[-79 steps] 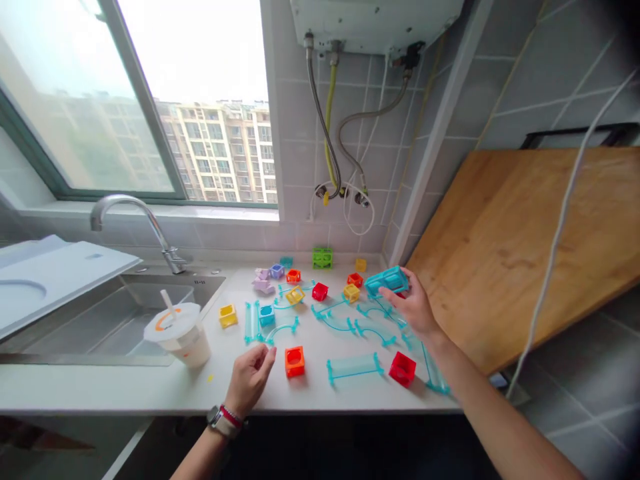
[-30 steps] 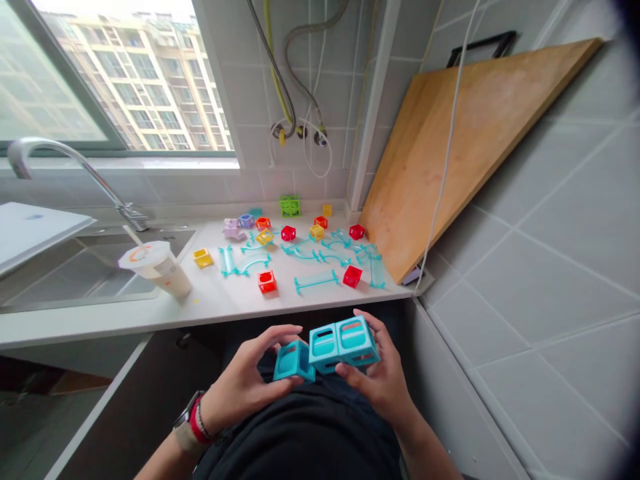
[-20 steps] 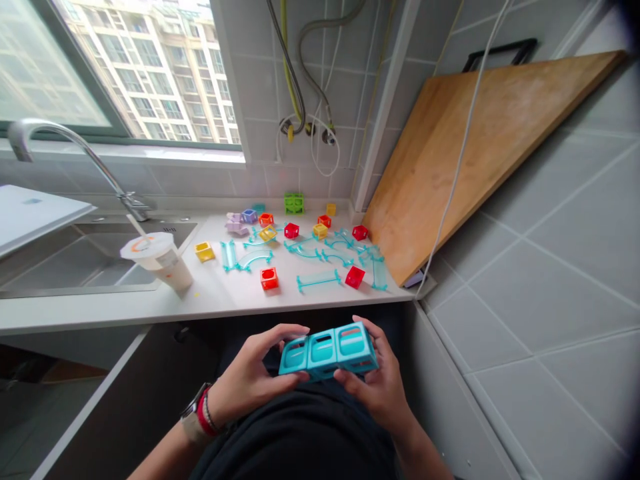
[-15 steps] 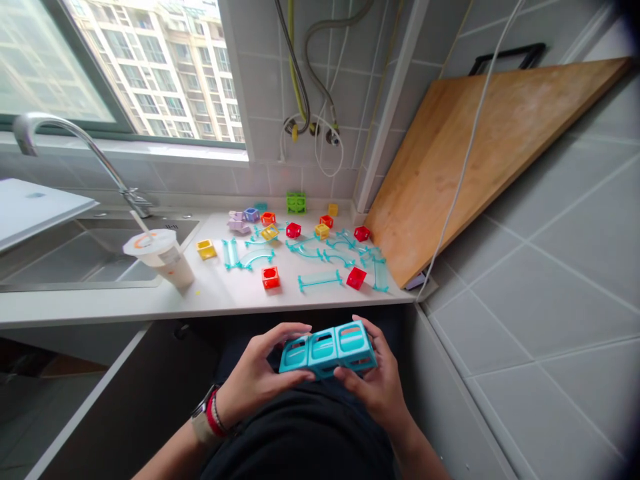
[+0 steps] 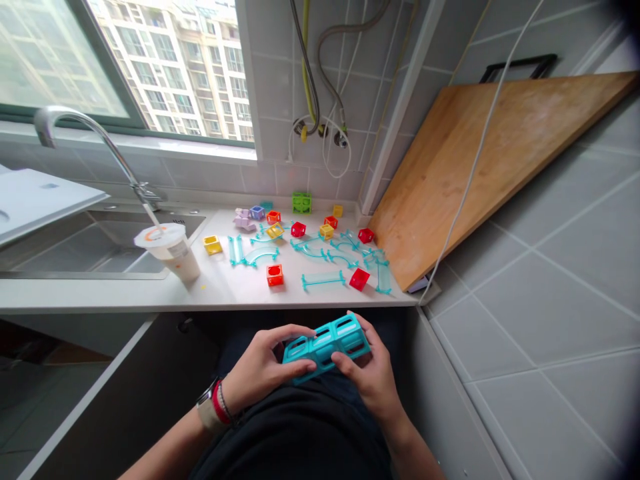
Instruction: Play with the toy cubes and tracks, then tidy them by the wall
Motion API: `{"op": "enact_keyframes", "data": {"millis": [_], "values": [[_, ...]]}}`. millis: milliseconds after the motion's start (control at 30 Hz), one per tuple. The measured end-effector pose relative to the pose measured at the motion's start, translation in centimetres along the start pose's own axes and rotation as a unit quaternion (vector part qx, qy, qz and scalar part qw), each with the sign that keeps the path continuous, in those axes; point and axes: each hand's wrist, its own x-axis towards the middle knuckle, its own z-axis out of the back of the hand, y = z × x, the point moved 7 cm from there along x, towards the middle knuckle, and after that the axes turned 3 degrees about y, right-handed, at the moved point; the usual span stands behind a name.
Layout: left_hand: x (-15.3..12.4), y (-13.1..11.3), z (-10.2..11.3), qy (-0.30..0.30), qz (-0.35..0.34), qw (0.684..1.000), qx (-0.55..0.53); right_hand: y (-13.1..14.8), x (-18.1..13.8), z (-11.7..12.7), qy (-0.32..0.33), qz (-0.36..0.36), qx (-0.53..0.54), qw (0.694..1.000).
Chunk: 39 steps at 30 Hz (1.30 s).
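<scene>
With our left hand (image 5: 265,363) we grip one end of a row of three turquoise cubes (image 5: 326,343), thumb and fingers closed on it — our right hand (image 5: 373,377) clasps the other end the same way. We hold the row at a slant in front of the counter (image 5: 240,290), close to our dark top (image 5: 300,433). On the counter we see a clear turquoise panel (image 5: 323,280) lying between an orange cube (image 5: 275,275) and a red cube (image 5: 359,279) — and a lidded cup (image 5: 175,257) with a straw (image 5: 151,215) just beside the sink (image 5: 100,275)
</scene>
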Motion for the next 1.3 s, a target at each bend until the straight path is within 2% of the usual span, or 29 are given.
{"op": "enact_keyframes", "data": {"millis": [167,367,500,600,733,867,1000,1133,1300], "values": [[-0.1,0.6,-0.1,0.007,0.017,1.000,-0.006,-0.4,0.3,-0.1,0.001,-0.007,0.003,1.000],[-0.7,0.2,-0.1,0.008,0.017,0.999,0.037,-0.6,0.7,-0.2,0.026,-0.004,0.017,1.000],[-1.4,-1.3,-0.7,-0.027,-0.063,0.997,0.032,-1.0,0.3,0.2,0.003,0.002,0.027,1.000],[-1.9,-2.1,-1.2,-0.056,-0.097,0.993,0.046,-0.8,0.2,0.6,0.027,0.000,0.029,0.999],[-2.5,-2.1,-1.6,-0.062,-0.105,0.992,0.024,1.4,0.2,1.2,0.103,0.063,-0.047,0.992],[-2.9,-1.9,-1.2,-0.077,-0.131,0.988,-0.039,4.5,-0.6,0.6,0.152,0.153,-0.142,0.966],[-3.1,-2.4,-1.0,-0.069,-0.154,0.984,-0.051,5.8,-1.4,-0.6,0.197,0.158,-0.178,0.951],[-3.2,-3.2,-1.0,-0.044,-0.142,0.988,-0.043,6.7,-1.7,-0.7,0.202,0.175,-0.208,0.941],[-3.8,-3.4,-0.8,-0.046,-0.136,0.989,-0.020,6.6,-2.5,-0.8,0.216,0.204,-0.239,0.924]]}}
